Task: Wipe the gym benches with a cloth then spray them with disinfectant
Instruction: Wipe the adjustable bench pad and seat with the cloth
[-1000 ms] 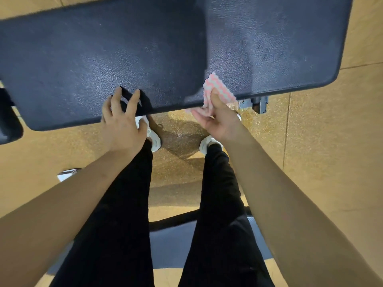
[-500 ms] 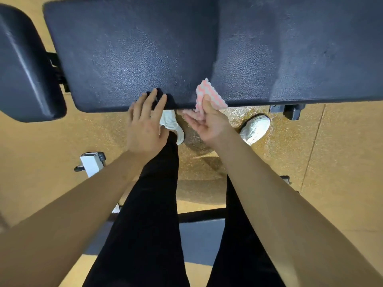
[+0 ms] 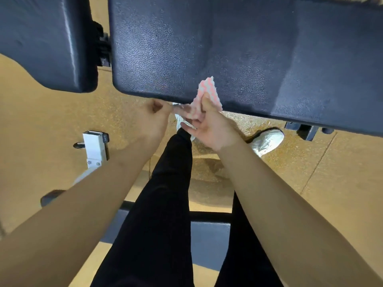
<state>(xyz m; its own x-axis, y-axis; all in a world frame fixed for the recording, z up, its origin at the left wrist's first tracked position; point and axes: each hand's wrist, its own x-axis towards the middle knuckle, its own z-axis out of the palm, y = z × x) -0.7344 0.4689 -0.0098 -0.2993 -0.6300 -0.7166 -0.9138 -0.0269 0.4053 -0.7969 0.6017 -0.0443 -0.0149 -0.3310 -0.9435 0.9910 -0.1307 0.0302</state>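
1. Reference item: the long pad (image 3: 228,48) of the gym bench. It is dark and grained and spans the top of the view. All positions below are given relative to it.
2. Cloth (image 3: 208,93): pink and white. It lies over the near edge of the long pad, about mid-length. Its upper corner rests on the pad's top surface, and the rest hangs over the edge into my right hand.
3. Right hand (image 3: 209,129): it grips the cloth. My thumb presses the cloth against the near edge of the long pad. My palm faces up just below that edge, with the cloth lying across my fingers.
4. Left hand (image 3: 155,119): it sits just below the near edge of the long pad, left of the cloth. The fingers are curled into a fist beside the fingertips of my right hand. I cannot tell whether it pinches the cloth's end.
5. Short pad (image 3: 45,38): it sits off the left end of the long pad across a narrow gap, and a black hinge (image 3: 102,48) shows in the gap.
6. Frame foot (image 3: 306,131): dark, on the tan floor (image 3: 331,183) under the right part of the long pad.
7. White shoe (image 3: 267,141): on the floor just below the near edge, right of my right hand.
8. White frame post (image 3: 95,148): on the floor on my side of the long pad, below its left end.
9. Black trousers (image 3: 165,193): they run from the near edge toward me.
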